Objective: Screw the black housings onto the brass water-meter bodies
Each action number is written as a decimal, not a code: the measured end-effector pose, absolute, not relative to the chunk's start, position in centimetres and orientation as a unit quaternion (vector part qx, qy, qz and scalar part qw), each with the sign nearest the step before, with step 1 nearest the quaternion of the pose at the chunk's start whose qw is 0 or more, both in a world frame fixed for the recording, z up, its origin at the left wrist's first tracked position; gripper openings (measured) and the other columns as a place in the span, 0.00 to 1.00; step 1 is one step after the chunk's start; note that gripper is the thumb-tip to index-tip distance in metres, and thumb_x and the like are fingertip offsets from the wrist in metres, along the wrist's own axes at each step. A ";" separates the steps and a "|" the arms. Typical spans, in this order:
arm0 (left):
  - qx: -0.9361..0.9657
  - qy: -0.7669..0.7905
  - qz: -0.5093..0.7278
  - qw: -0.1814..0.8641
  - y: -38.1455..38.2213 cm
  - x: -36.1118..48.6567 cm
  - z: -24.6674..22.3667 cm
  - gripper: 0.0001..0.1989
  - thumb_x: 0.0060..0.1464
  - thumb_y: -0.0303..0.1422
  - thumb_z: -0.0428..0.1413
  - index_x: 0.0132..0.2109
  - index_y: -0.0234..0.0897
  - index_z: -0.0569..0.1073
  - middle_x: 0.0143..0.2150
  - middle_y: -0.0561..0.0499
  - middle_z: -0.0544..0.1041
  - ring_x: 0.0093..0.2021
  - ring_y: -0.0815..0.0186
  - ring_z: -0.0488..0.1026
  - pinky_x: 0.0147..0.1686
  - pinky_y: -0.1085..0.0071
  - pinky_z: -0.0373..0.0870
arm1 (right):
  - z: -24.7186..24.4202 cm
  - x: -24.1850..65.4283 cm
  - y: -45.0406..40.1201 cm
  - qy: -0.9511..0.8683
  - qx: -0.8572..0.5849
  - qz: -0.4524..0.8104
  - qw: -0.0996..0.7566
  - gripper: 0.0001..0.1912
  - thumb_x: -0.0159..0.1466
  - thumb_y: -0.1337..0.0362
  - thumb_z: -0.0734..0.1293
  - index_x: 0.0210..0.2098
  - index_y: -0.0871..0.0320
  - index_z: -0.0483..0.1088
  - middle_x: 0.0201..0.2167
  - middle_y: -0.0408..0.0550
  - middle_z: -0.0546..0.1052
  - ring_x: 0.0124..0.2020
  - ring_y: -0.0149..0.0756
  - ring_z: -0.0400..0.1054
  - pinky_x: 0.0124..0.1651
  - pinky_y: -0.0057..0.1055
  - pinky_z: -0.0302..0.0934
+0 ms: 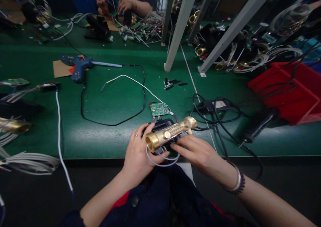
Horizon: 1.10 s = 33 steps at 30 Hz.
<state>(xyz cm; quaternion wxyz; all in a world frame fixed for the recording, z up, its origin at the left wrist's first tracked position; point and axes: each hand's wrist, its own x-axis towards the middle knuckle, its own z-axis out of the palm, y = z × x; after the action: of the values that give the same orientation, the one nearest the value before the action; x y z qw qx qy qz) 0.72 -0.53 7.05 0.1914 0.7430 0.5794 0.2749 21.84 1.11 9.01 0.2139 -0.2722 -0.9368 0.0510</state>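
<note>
My green workbench [117, 100] spans my view from 9 to 3 o'clock. Grey metal uprights [180, 27] stand on it between 12 and 2 o'clock. Pale light [100, 141] reflects near its front edge [95, 158] at 8 o'clock. Below this edge, I see dark floor [37, 193].

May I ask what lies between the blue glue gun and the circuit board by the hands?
Between the glue gun and circuit board, the head view shows a white cable and part of a looped black cord.
</note>
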 end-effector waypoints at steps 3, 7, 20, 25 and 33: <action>0.745 0.579 0.274 0.185 -0.5 0.8 7.2 0.41 0.41 0.40 0.65 0.60 0.38 0.58 0.54 0.40 0.65 0.54 0.52 0.63 0.55 0.51 0.62 | 9.9 21.9 2.0 -0.958 -0.229 0.065 0.157 0.15 0.69 0.71 0.53 0.42 0.63 0.71 0.33 0.54 0.74 0.32 0.38 0.67 0.32 0.32 0.64; 0.746 0.578 0.273 0.186 -0.6 0.8 7.4 0.41 0.40 0.39 0.65 0.60 0.37 0.58 0.54 0.40 0.65 0.54 0.52 0.62 0.54 0.52 0.63 | 10.3 21.8 3.0 -0.971 -0.196 0.033 0.129 0.16 0.68 0.73 0.53 0.36 0.66 0.72 0.31 0.55 0.74 0.32 0.38 0.68 0.34 0.33 0.65; 0.738 0.581 0.285 0.191 -0.5 0.8 6.7 0.42 0.38 0.42 0.66 0.59 0.36 0.59 0.53 0.40 0.67 0.53 0.51 0.64 0.53 0.49 0.63 | 9.4 21.3 4.0 -0.971 -0.145 -0.063 0.180 0.19 0.68 0.75 0.51 0.32 0.67 0.71 0.29 0.55 0.75 0.29 0.38 0.68 0.28 0.32 0.64; 0.738 0.581 0.286 0.188 -0.6 1.0 6.8 0.42 0.39 0.42 0.66 0.59 0.36 0.59 0.53 0.40 0.66 0.53 0.51 0.64 0.53 0.50 0.64 | 8.6 21.5 3.8 -0.950 -0.167 -0.031 0.261 0.17 0.67 0.74 0.52 0.33 0.65 0.70 0.29 0.54 0.76 0.28 0.36 0.69 0.29 0.31 0.64; 0.735 0.587 0.278 0.196 -0.9 1.2 6.7 0.40 0.40 0.42 0.64 0.59 0.34 0.59 0.54 0.40 0.65 0.54 0.53 0.63 0.55 0.54 0.62 | 8.4 21.6 2.5 -0.925 -0.217 0.048 0.307 0.07 0.63 0.76 0.60 0.36 0.63 0.69 0.29 0.52 0.75 0.30 0.36 0.69 0.30 0.29 0.64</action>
<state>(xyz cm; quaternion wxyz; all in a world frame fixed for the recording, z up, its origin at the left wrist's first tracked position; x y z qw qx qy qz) 1.20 -0.86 6.70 0.1956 0.7348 0.5868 0.2784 21.59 2.46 8.36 0.3068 -0.2168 -0.9255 0.0482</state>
